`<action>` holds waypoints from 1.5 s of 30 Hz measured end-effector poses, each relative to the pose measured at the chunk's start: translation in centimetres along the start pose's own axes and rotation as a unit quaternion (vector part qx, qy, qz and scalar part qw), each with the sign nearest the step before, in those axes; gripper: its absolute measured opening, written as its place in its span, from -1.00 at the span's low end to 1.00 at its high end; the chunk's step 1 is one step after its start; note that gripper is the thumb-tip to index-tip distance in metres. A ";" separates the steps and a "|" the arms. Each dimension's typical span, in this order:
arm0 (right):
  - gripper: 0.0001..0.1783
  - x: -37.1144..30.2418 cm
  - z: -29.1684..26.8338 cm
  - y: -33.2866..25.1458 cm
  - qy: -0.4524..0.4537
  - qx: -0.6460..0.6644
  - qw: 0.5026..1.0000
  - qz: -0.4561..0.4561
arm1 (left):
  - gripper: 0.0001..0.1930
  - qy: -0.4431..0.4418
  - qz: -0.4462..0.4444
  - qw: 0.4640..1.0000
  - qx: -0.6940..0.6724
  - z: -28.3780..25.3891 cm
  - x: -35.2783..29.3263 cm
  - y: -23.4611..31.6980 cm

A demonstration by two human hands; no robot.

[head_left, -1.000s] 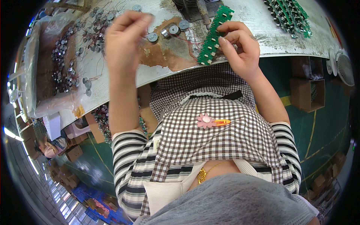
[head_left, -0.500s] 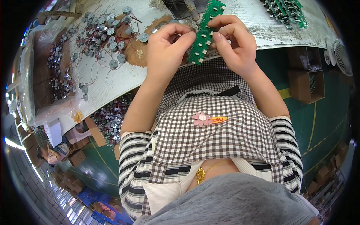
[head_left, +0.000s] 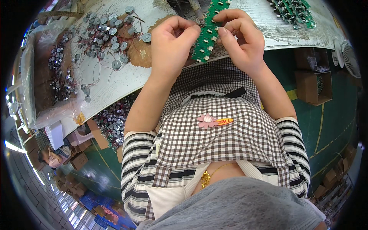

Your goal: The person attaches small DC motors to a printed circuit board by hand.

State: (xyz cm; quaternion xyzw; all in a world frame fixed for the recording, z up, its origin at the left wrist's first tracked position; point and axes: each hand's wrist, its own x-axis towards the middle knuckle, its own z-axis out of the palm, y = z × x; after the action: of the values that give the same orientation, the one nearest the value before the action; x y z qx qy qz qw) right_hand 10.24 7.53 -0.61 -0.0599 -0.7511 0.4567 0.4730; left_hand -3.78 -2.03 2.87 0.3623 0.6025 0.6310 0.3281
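Note:
A long green circuit board [head_left: 206,44] with several small white connectors slants between my hands at the table's near edge. My left hand [head_left: 170,44] is closed, thumb and forefinger pinched together against the board's left edge; what lies within the pinch is hidden. On the other side, my right hand [head_left: 245,40] has its thumb and fingertips at the board's right edge, bent around it. A thin strand seems to cross the board between the fingertips, too fine to make out. Left of my left hand lies a small round grey motor [head_left: 146,37].
Several small motors with red wires [head_left: 113,32] are heaped on the white table [head_left: 107,84]. More fill a plastic-lined box [head_left: 28,88] at the left. Green circuit boards [head_left: 293,13] are stacked at the far right. Cardboard boxes [head_left: 312,90] and a fan [head_left: 349,59] stand beyond the table.
Both hands and the circuit board have shifted slightly away from me. The right thumb has moved a little farther up the board's edge.

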 end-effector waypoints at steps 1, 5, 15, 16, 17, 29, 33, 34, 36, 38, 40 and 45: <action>-0.97 -0.1 0.0 0.0 -0.003 -0.002 1.000 -0.002 | -0.90 -0.001 -0.003 1.000 0.021 0.0 -0.2 0.0; -0.97 -1.0 -0.2 0.3 -0.014 -0.002 1.000 0.008 | -0.89 -0.019 -0.007 0.999 0.038 -0.1 -0.7 -0.3; -0.97 -1.2 -0.2 0.4 -0.012 -0.032 0.999 0.004 | -0.88 -0.030 0.016 0.998 0.051 -0.3 -0.5 -0.8; -0.97 -1.2 -0.2 0.4 -0.011 -0.032 0.999 0.002 | -0.88 -0.029 0.012 0.998 0.048 -0.3 -0.5 -0.9; -0.97 -1.2 -0.2 0.4 -0.011 -0.032 0.999 0.002 | -0.88 -0.029 0.008 0.999 0.045 -0.2 -0.5 -0.9; -0.90 -0.8 0.5 0.7 0.032 -0.041 0.998 -0.045 | -0.88 -0.015 0.030 0.995 0.098 -0.4 -0.6 -0.8; -0.90 -1.2 0.7 0.5 0.032 -0.028 0.999 -0.013 | -0.88 -0.012 0.017 0.996 0.089 -0.5 -0.6 -1.1; -0.90 -1.1 0.7 0.5 0.034 -0.034 0.999 -0.018 | -0.88 -0.013 0.025 0.995 0.091 -0.4 -0.6 -1.2; -0.90 -1.1 0.6 0.5 0.037 -0.039 0.998 -0.023 | -0.88 -0.013 0.033 0.995 0.093 -0.4 -0.5 -1.2; -0.95 -1.1 0.3 0.4 -0.001 -0.050 0.999 0.010 | -0.88 -0.011 0.015 0.995 0.100 -0.2 -0.3 -0.9; -0.95 -0.3 0.2 -0.1 -0.002 -0.053 0.999 -0.010 | -0.88 -0.009 0.027 0.996 0.082 -0.2 0.0 -0.8; -0.94 -0.4 0.3 -0.1 0.000 -0.052 0.998 -0.033 | -0.91 -0.039 0.001 0.992 0.118 -0.6 -0.2 -0.5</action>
State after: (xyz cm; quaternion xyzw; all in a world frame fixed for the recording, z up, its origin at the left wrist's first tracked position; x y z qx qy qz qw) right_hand 10.24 7.04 -0.84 -0.0595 -0.7757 0.4007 0.4839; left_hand -4.20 -2.46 2.39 0.4236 0.6592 0.5409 0.3057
